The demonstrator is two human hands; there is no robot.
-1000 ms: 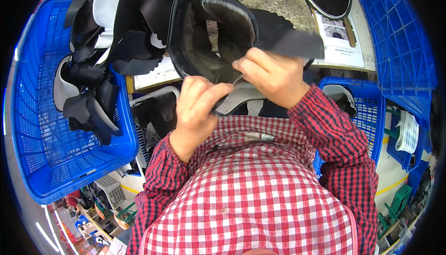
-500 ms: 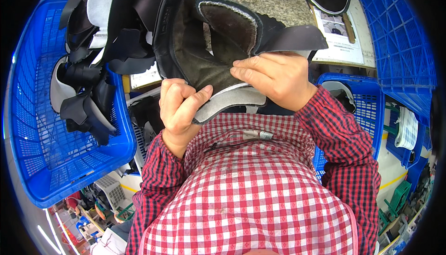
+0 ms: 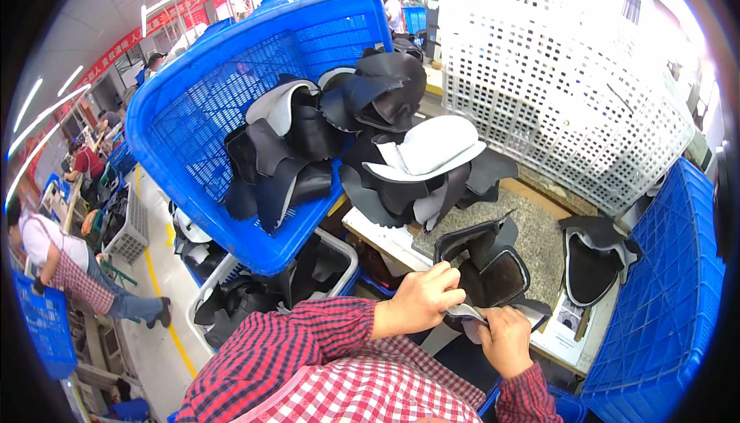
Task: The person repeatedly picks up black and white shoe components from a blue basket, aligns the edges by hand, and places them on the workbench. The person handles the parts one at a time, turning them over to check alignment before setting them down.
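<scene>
My left hand (image 3: 422,298) and my right hand (image 3: 505,338) are both closed on a black boot upper (image 3: 501,278) with a dark brown lining and a pale grey edge. Left-hand fingers pinch the near left edge; the right thumb and fingers grip the same edge a little further right. The upper stands opened out over the near side of a speckled grey slab (image 3: 536,219). Beyond it lies a heap of black uppers (image 3: 443,192) topped with a white-lined piece (image 3: 432,147). Another black upper (image 3: 590,265) rests right of the slab.
A tilted blue crate (image 3: 208,215) with several uppers stands at left, above a grey-rimmed basket (image 3: 202,319) of dark pieces. A white perforated crate (image 3: 563,107) rises behind the slab, a blue crate (image 3: 655,292) at right. Far left, a person (image 3: 73,257) stands by a yellow floor line.
The view has swung up and left, bringing the far room and white crate into sight. Both hands still grip the upper's near edge, closer to each other now.
</scene>
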